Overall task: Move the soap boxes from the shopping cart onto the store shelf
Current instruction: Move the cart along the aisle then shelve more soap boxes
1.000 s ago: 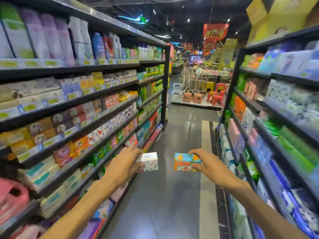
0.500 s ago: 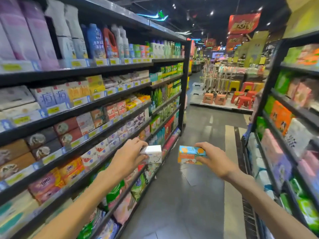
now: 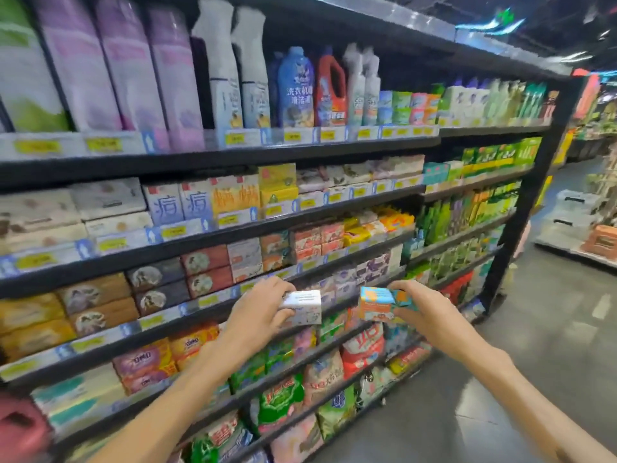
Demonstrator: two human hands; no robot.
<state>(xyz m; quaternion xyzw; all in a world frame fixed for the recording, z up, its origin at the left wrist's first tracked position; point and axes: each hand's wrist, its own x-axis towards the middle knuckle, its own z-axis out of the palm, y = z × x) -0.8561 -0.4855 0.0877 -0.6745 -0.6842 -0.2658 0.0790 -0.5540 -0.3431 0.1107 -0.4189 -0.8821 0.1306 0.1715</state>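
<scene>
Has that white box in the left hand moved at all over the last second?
Yes. The white soap box in the left hand went from over the open aisle floor to in front of the shelf of boxed soaps, closer to it.

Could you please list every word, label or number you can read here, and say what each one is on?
"洗衣机" with a blurred line beneath: blue bottle, top shelf.
"痘": pale blue boxes, second shelf.
Unreadable print: white soap box in the left hand, orange and teal soap box in the right hand.
Yellow price tags: blurred.
</scene>
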